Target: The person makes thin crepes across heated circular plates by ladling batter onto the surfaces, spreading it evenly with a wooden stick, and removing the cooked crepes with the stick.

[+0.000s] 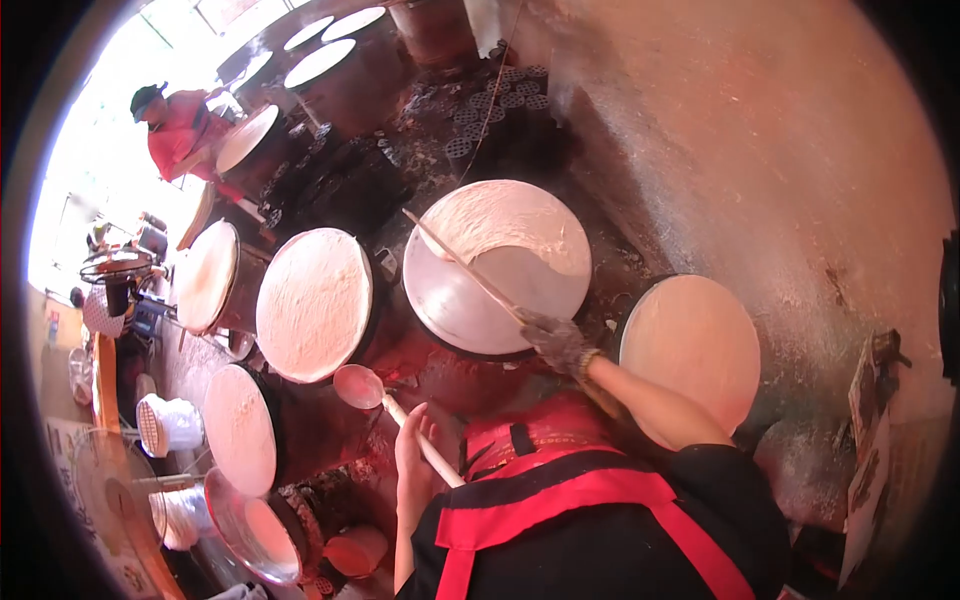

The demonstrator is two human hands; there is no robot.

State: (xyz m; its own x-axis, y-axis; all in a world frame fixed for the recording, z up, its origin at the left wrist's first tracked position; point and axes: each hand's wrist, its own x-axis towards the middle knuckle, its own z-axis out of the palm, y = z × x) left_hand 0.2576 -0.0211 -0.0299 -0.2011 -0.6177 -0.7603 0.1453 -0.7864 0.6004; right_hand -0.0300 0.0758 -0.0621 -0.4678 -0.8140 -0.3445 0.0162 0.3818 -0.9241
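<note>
My right hand (553, 338), in a dark grey glove, is closed around a wooden stick (463, 262) that slants over a large round griddle (470, 312). Pale batter (510, 215) covers the upper part of this griddle in a crescent; bare metal shows on its lower part. My left hand (414, 450), ungloved, is at the pale handle of a ladle (358, 387), its fingers partly hidden behind the handle. The ladle's reddish bowl points up and left, near the lower edge of a batter-covered griddle (315, 305).
A coated griddle (690, 350) stands to my right, beside the wall (780, 180). More round griddles (240, 430) line the left. At lower left are a wide basin (225, 500) and a red container (355, 550). A person in red (185, 130) works at far left.
</note>
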